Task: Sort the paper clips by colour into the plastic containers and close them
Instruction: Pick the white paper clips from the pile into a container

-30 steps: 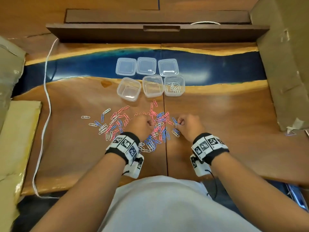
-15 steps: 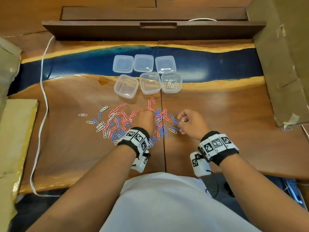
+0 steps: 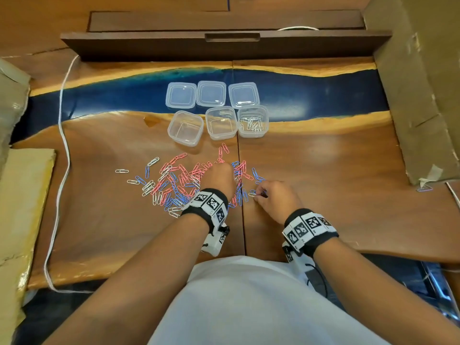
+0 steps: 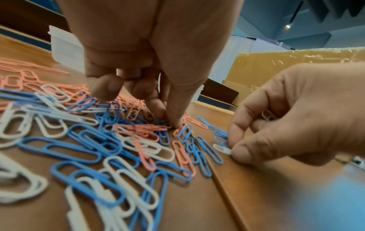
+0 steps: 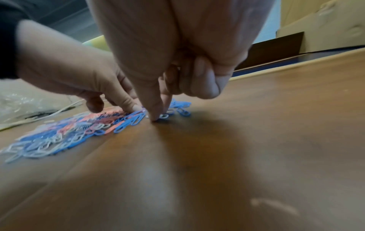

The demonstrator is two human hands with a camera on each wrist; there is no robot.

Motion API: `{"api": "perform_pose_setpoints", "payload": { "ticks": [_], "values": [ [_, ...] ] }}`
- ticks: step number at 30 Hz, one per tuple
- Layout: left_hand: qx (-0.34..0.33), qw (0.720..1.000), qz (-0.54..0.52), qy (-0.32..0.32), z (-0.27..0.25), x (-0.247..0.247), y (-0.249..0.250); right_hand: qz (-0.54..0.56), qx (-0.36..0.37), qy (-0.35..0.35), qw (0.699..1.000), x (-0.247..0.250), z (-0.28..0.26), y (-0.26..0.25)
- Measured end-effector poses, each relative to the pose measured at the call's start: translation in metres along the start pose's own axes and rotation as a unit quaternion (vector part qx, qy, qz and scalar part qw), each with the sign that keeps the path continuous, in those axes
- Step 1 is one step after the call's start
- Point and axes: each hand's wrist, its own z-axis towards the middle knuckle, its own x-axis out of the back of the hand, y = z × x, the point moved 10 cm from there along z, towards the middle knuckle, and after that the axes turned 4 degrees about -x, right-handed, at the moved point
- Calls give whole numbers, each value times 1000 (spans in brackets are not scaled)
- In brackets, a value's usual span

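Note:
A pile of pink, blue and white paper clips [image 3: 179,183] lies spread on the wooden table. My left hand [image 3: 217,168] reaches into the pile's middle, thumb and forefinger tips pinched together among the clips [image 4: 171,123]; which clip they hold is hidden. My right hand [image 3: 257,195] pinches a white clip [image 4: 222,148] at the pile's right edge and keeps another white clip [image 4: 266,115] in its curled fingers. Behind the pile stand three open clear containers: the left [image 3: 171,131] and middle [image 3: 221,136] ones are bare, and the right one [image 3: 265,125] holds white clips. Their three lids [image 3: 211,93] lie behind them.
A white cable [image 3: 62,135] runs down the table's left side beside a yellow wrapped pad [image 3: 22,207]. A cardboard box [image 3: 418,95] walls the right side, with a stray clip [image 3: 424,189] at its corner. A dark wooden board [image 3: 224,43] closes the back.
My right hand lifted off the table holding a white clip, then came back down to the pile's right edge. My left hand slid forward into the pile.

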Motion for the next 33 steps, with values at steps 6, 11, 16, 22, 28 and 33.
{"api": "perform_pose_setpoints", "payload": {
  "ticks": [6, 11, 16, 22, 28, 33],
  "values": [
    [30, 999, -42, -8, 2, -1, -7, -28, 10, -10, 1000, -2, -1, -8],
    [17, 998, -52, -18, 1, -7, -8, -28, 4, -5, 1000, -1, -1, -7],
    [-7, 999, -34, 28, 2, -3, -6, 4, -1, 12, 1000, 4, -5, 5],
    [-3, 999, 36, 17, 5, -4, -1, -25, 43, -7, 999, -1, -3, -9],
    [9, 1000, 10, -10, 9, -4, -5, -79, 44, -74, 993, -9, 6, -22],
    [-3, 1000, -5, -15, 3, -1, -1, -113, 62, -101, 987, -12, 6, -28]
  ]
}}
